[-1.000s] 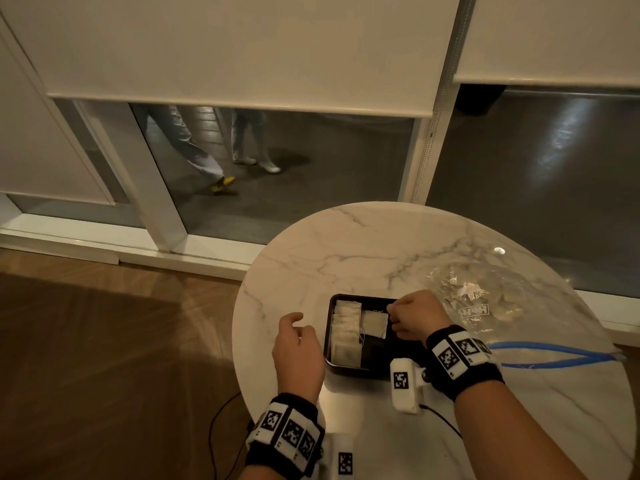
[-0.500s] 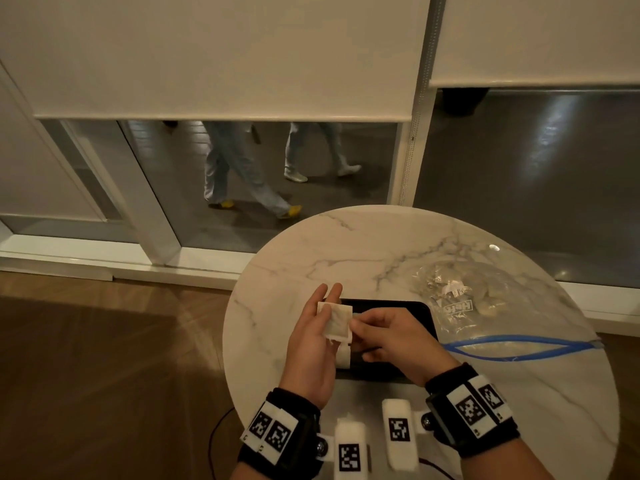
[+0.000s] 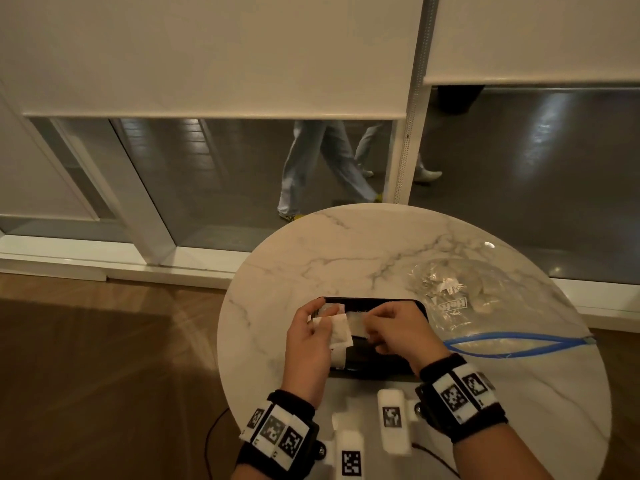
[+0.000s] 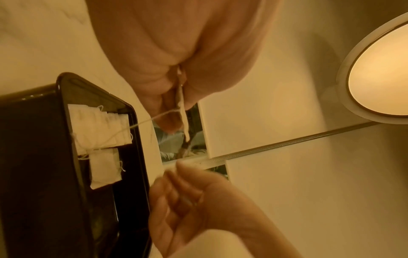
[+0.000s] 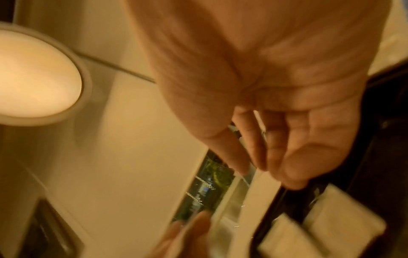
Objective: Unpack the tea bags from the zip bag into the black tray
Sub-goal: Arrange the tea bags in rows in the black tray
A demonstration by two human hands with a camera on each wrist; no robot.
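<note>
Above the left half of the black tray [image 3: 381, 356], my left hand [image 3: 318, 317] pinches a white tea bag [image 3: 339, 329]. The left wrist view shows this tea bag [image 4: 182, 111] edge-on between thumb and fingers, and a thread runs from it to the tea bags [image 4: 99, 127] lying in the tray [image 4: 44, 157]. My right hand [image 3: 372, 332] is close beside it, fingertips pinched on a pale blurred piece of the same tea bag. The right wrist view is blurred and shows the right hand [image 5: 258, 165] with its fingers together. The clear zip bag [image 3: 485, 306] lies to the right of the tray, blue zip open.
A round marble table [image 3: 311, 258] carries everything, and its near-left edge is close to my left wrist. A glass wall with a white frame [image 3: 145, 220] stands behind it, and people's legs [image 3: 311, 168] pass outside. A thin cable [image 3: 211, 438] hangs at the table's left.
My left hand left the tabletop and my right hand left the tray. Both came together above the tray, and a tea bag is now held between them.
</note>
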